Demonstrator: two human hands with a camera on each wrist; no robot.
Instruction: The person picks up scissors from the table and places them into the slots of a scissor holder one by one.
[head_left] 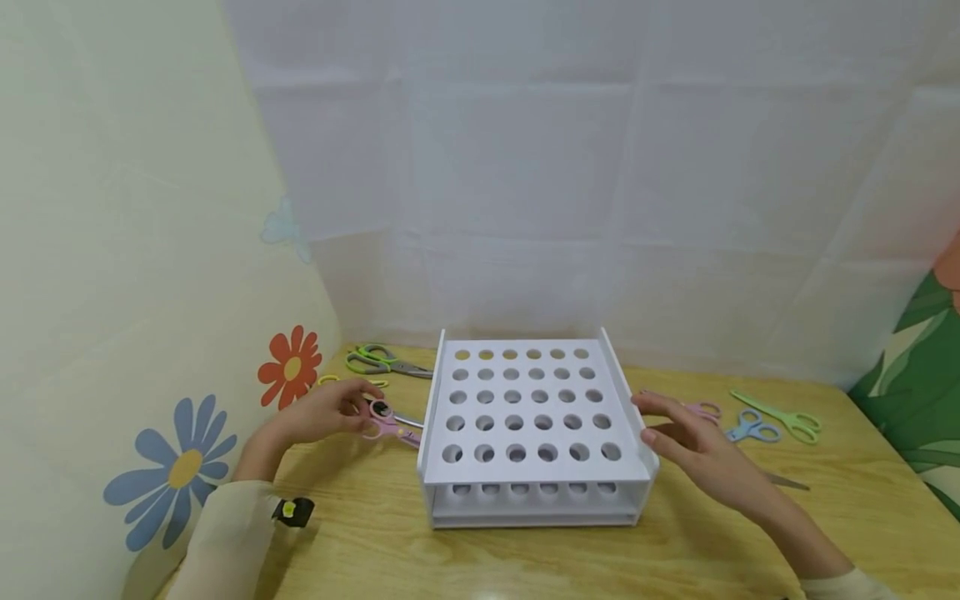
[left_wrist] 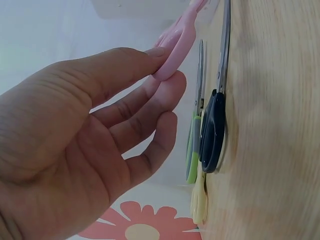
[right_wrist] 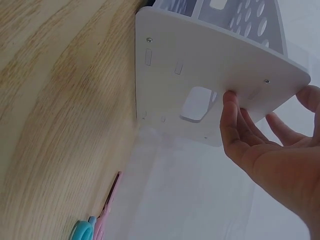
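Note:
My left hand point(head_left: 326, 410) pinches the handle of a pair of pink scissors point(left_wrist: 182, 42) between thumb and fingertips, left of the rack. Its blades point right, toward the rack's left side. A white rack point(head_left: 498, 438) with rows of round holes stands in the middle of the wooden table. At its right side panel point(right_wrist: 210, 60), my right hand point(head_left: 701, 454) rests its fingertips on the panel, the fingers gently bent and spread. In the right wrist view, a rectangular cutout shows beside those fingers.
Green and grey scissors point(head_left: 390, 364), black-handled scissors point(left_wrist: 214, 132) and yellow scissors point(left_wrist: 199, 202) lie left of the rack. To its right lie light green scissors point(head_left: 776, 413), blue scissors point(head_left: 752, 427) and another pink pair point(head_left: 705, 410). White cloth point(head_left: 517, 167) hangs behind the table.

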